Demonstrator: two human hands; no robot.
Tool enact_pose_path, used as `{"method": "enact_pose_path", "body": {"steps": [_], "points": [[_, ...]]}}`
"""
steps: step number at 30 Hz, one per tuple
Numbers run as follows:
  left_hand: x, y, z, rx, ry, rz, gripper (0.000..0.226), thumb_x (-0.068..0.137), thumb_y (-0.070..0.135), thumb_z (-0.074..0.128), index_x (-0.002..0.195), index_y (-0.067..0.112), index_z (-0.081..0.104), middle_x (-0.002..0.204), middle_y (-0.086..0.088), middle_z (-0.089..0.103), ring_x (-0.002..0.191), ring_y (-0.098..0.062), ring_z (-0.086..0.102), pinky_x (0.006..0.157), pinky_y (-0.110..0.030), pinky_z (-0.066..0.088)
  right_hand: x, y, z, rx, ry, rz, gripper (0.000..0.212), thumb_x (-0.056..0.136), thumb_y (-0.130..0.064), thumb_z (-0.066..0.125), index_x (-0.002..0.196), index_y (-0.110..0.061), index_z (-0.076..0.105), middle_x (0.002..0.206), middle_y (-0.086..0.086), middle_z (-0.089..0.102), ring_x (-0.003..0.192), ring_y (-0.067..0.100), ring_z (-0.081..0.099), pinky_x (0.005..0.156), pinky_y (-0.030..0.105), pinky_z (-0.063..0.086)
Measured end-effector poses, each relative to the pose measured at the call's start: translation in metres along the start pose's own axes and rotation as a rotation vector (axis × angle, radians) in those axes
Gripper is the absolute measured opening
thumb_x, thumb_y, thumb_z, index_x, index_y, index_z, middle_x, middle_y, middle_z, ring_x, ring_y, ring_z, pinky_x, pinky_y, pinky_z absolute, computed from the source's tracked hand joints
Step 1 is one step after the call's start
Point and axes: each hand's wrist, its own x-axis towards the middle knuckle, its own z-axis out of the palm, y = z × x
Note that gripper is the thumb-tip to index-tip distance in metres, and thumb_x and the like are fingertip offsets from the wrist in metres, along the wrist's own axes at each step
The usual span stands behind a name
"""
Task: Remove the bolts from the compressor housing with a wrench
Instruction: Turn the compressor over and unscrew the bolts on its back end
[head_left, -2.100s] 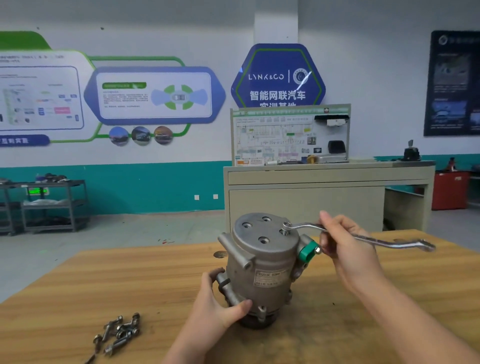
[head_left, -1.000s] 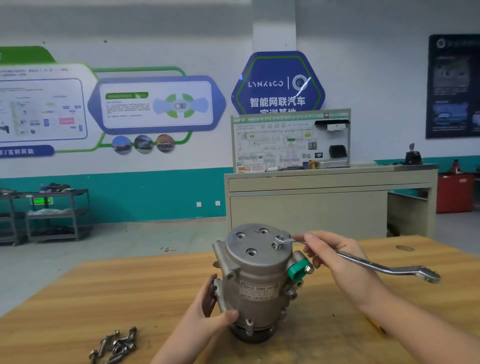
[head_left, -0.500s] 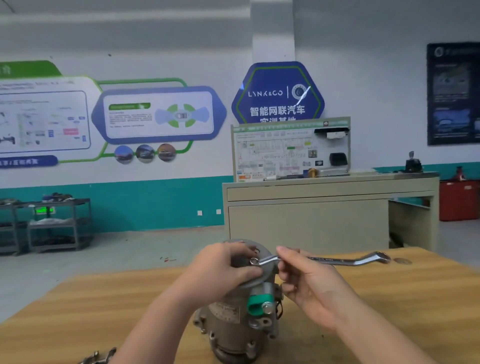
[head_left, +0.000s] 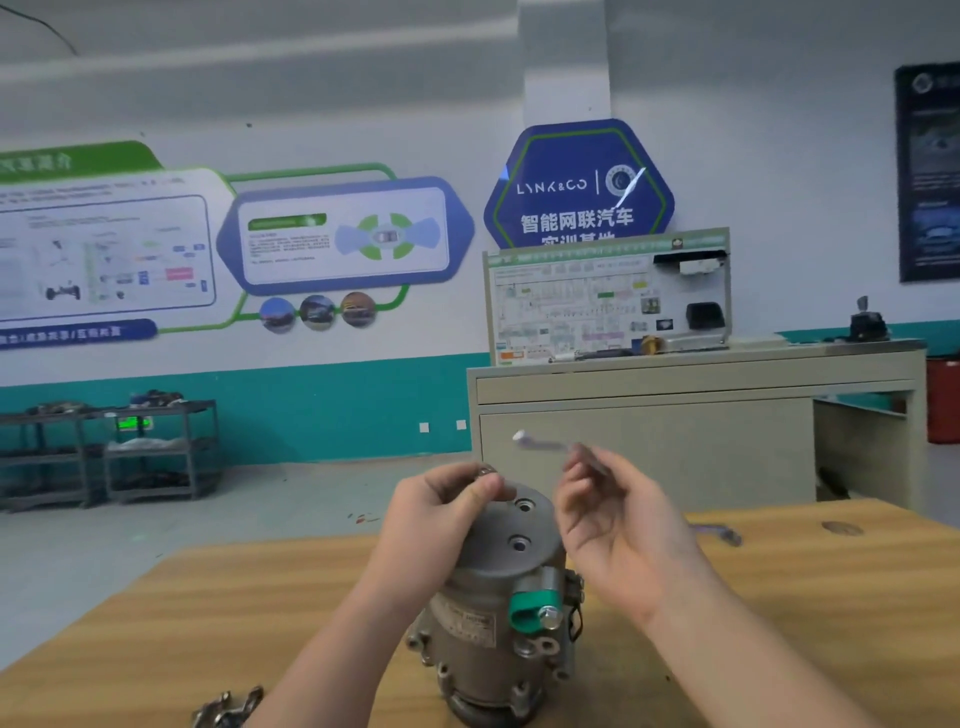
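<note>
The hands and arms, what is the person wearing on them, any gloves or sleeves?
Nothing shows on them. The left hand and right hand are bare, with no gloves, rings or watch in view. Both forearms are bare too, with no sleeve visible down to the picture's edge.

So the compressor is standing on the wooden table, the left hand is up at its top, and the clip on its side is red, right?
Not quite: the clip on the compressor is green, not red, as the head view shows. The rest holds: the compressor stands on the wooden table, and the left hand is up at its top.
</note>
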Motion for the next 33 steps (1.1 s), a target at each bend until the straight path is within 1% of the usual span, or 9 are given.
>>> {"method": "enact_pose_path", "body": {"steps": [3,8,12,16,20,24,27,30,33], "points": [[0.001,0.001,-0.021,-0.070,0.168,-0.017,0.011,0.093,0.018,0.060,0.090,0.020,0.070,0.083,0.007,0.076,0.080,-0.003,0.070,0.067,-0.012,0.053,-0.004,-0.005,0.008,0.111,-0.040,-0.044,0.010,0.080,-0.006,0.059,0.073,0.000,0.063,0.062,0.009,0.063,0.048,0.014,0.060,0.040,0.018,0.048],[-0.009,-0.049,-0.111,0.134,0.606,-0.200,0.020,0.100,0.019,0.051,0.102,0.006,0.066,0.088,-0.004,0.072,0.086,-0.021,0.071,0.075,-0.033,0.054,-0.003,0.003,-0.026,-1.007,0.043,-0.563,0.024,0.097,-0.031,0.049,0.084,-0.024,0.068,0.086,-0.006,0.072,0.087,0.009,0.067,0.071,0.025,0.048],[-0.050,-0.138,-0.152,0.926,0.393,-0.517,0.030,0.100,0.027,0.048,0.113,0.008,0.067,0.098,-0.011,0.071,0.078,-0.030,0.062,0.064,-0.032,0.048,-0.006,0.024,-0.047,-1.441,-0.081,-0.636,0.027,0.086,-0.054,0.044,0.089,-0.041,0.067,0.091,-0.018,0.070,0.083,-0.006,0.062,0.060,0.012,0.047],[-0.071,-0.182,-0.160,1.062,0.329,-0.570,0.030,0.099,0.032,0.048,0.112,0.015,0.069,0.104,-0.010,0.072,0.097,-0.032,0.064,0.071,-0.032,0.047,-0.004,0.035,-0.054,-1.474,-0.079,-0.655,0.036,0.076,-0.065,0.044,0.089,-0.042,0.068,0.094,-0.010,0.070,0.084,0.005,0.062,0.045,0.015,0.048],[-0.073,-0.194,-0.159,1.136,0.261,-0.623,0.032,0.099,0.034,0.044,0.096,0.012,0.068,0.089,-0.008,0.070,0.086,-0.028,0.064,0.070,-0.031,0.051,-0.002,0.035,-0.057,-1.538,-0.078,-0.680,0.034,0.077,-0.065,0.043,0.092,-0.045,0.067,0.094,-0.019,0.068,0.097,0.014,0.061,0.060,0.029,0.056],[-0.075,-0.183,-0.151,1.169,0.259,-0.643,0.035,0.101,0.034,0.036,0.111,0.013,0.062,0.111,-0.009,0.067,0.109,-0.028,0.059,0.090,-0.035,0.048,-0.002,0.035,-0.054,-1.552,-0.089,-0.737,0.033,0.081,-0.057,0.047,0.092,-0.037,0.070,0.094,-0.017,0.070,0.093,0.001,0.061,0.064,0.010,0.045],[-0.061,-0.139,-0.122,1.092,0.326,-0.448,0.046,0.102,0.037,0.035,0.140,0.012,0.045,0.148,-0.008,0.043,0.142,-0.027,0.028,0.116,-0.042,0.024,0.000,0.035,-0.054,-1.494,-0.093,-0.712,0.017,0.092,-0.035,0.056,0.091,-0.030,0.072,0.090,-0.017,0.071,0.089,-0.008,0.061,0.063,0.003,0.042],[-0.033,-0.059,-0.064,0.646,0.405,-0.036,0.053,0.097,0.048,0.040,0.141,0.017,0.044,0.153,0.001,0.034,0.144,-0.015,0.022,0.119,-0.039,0.022,0.001,0.029,-0.050,-1.237,-0.104,-0.659,0.023,0.097,-0.021,0.052,0.088,-0.023,0.073,0.089,-0.013,0.074,0.089,-0.005,0.065,0.069,0.006,0.045],[0.000,0.001,-0.007,0.693,0.116,0.306,0.062,0.087,0.070,0.031,0.136,0.034,0.043,0.150,0.013,0.034,0.142,-0.009,0.021,0.117,-0.036,0.017,0.009,0.008,-0.060,-1.029,0.136,-0.843,0.027,0.100,-0.021,0.047,0.088,-0.025,0.071,0.092,-0.009,0.074,0.092,0.003,0.067,0.076,0.019,0.051]]}}
